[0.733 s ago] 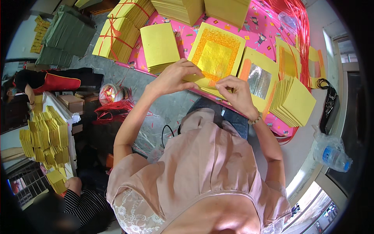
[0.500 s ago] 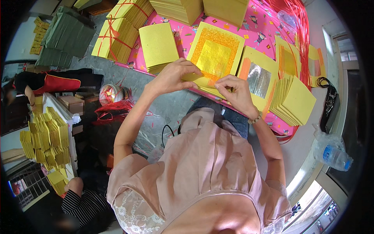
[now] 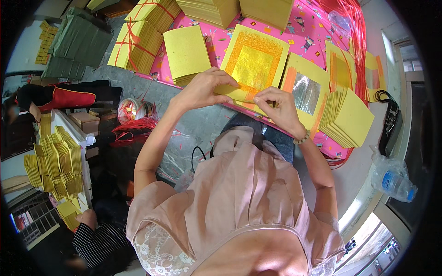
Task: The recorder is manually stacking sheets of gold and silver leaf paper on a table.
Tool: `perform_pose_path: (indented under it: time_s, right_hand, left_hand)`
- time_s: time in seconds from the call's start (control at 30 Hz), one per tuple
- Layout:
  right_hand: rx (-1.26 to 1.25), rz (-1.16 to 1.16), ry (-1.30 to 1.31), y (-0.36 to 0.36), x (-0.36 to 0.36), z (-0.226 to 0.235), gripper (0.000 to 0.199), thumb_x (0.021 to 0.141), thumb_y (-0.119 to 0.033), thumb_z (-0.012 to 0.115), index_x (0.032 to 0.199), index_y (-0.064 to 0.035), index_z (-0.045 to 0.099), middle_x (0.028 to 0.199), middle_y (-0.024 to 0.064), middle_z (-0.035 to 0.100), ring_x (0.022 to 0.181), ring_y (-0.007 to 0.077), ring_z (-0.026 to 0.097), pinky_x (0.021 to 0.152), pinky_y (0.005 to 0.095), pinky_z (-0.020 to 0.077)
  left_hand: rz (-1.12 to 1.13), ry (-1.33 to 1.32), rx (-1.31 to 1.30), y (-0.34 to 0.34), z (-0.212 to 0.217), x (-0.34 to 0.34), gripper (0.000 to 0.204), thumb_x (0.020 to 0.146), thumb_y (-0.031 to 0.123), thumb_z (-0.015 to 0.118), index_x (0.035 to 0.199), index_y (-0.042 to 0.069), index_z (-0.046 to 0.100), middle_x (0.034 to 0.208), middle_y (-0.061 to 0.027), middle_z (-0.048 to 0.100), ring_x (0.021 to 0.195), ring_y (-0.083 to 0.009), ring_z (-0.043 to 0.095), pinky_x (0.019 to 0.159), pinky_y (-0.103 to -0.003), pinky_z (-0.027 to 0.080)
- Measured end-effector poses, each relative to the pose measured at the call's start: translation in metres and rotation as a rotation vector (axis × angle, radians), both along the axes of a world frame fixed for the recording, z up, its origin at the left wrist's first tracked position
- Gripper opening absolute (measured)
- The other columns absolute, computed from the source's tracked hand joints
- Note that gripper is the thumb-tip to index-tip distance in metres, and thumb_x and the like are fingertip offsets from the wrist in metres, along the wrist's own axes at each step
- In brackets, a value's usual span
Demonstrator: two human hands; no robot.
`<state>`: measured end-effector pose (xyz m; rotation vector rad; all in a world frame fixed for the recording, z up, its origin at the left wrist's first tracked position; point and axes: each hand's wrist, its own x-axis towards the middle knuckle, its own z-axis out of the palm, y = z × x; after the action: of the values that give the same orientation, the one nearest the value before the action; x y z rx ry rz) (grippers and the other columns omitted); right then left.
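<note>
Blue-labelled clear plastic bottle (image 3: pixel 394 181) far right; red-tied yellow paper bundle (image 3: pixel 138 39) upper left.

We see our left hand (image 3: pixel 202 89) and right hand (image 3: pixel 278 108) pinching a yellow paper sheet with a gold square (image 3: pixel 253 69). It lies on a pink mat (image 3: pixel 313 37). A stack of yellow sheets (image 3: pixel 347 117) sits just beside our right hand. A plastic bottle (image 3: pixel 391 179) lies well apart.

Left hand (image 3: pixel 202 89) and right hand (image 3: pixel 278 110) cover the near edge of the yellow sheet (image 3: pixel 235 94) they pinch, fingertip contact unresolvable; beyond the grip, two yellow stacks (image 3: pixel 239 9) are cut by the top edge.
</note>
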<state>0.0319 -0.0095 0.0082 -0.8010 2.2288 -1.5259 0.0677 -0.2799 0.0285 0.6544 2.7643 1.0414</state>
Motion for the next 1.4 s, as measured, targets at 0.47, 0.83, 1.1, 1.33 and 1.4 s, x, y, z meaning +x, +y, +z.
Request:
perform_pose_path:
  time_s: [0.47,0.83,1.1,1.33,1.4]
  right_hand:
    - [0.039,-0.009,0.438,0.003,0.000,0.011,0.021,0.090,-0.019,0.072,0.102,-0.0018,0.069,0.088,0.0115,0.066,0.083,0.0296,0.067,0.071,0.0375,0.0541]
    - [0.110,-0.250,0.268,-0.006,-0.088,0.023,0.026,0.091,-0.023,0.071,0.103,0.0009,0.070,0.098,0.0190,0.071,0.090,0.0357,0.069,0.078,0.0398,0.0534]
    - [0.205,-0.285,0.332,-0.014,-0.148,0.000,0.028,0.092,-0.025,0.070,0.105,-0.0002,0.071,0.101,0.0166,0.069,0.093,0.0324,0.066,0.083,0.0410,0.0502]
    - [0.369,-0.280,0.545,-0.023,-0.160,0.003,0.025,0.092,-0.022,0.069,0.108,-0.0028,0.070,0.108,0.0161,0.066,0.106,0.0341,0.061,0.088,0.0432,0.0480]
    - [0.320,-0.205,0.531,-0.032,-0.164,0.002,0.027,0.094,-0.022,0.066,0.112,-0.0029,0.069,0.111,0.0178,0.066,0.107,0.0356,0.061,0.088,0.0447,0.0482]
  left_hand:
    - [0.020,0.110,-0.227,0.015,0.018,-0.008,0.035,0.093,0.024,0.065,0.123,0.007,0.061,0.094,-0.0159,0.068,0.087,-0.0357,0.066,0.076,-0.045,0.051]
    - [0.205,0.711,-0.110,0.048,0.000,-0.025,0.057,0.078,0.014,0.076,0.132,0.012,0.061,0.129,-0.0136,0.057,0.120,-0.0351,0.055,0.098,-0.047,0.047]
    - [0.187,0.424,-0.266,0.069,-0.021,-0.039,0.073,0.091,0.039,0.065,0.155,0.016,0.036,0.155,-0.0265,0.029,0.144,-0.0465,0.027,0.116,-0.056,0.026]
    - [0.169,0.364,-0.265,0.067,-0.032,-0.052,0.071,0.095,0.045,0.060,0.156,0.019,0.034,0.158,-0.0273,0.024,0.147,-0.0476,0.020,0.119,-0.058,0.019]
    - [0.152,0.357,-0.275,0.066,-0.033,-0.054,0.071,0.095,0.045,0.059,0.156,0.019,0.034,0.158,-0.0274,0.024,0.147,-0.0476,0.020,0.119,-0.058,0.019]
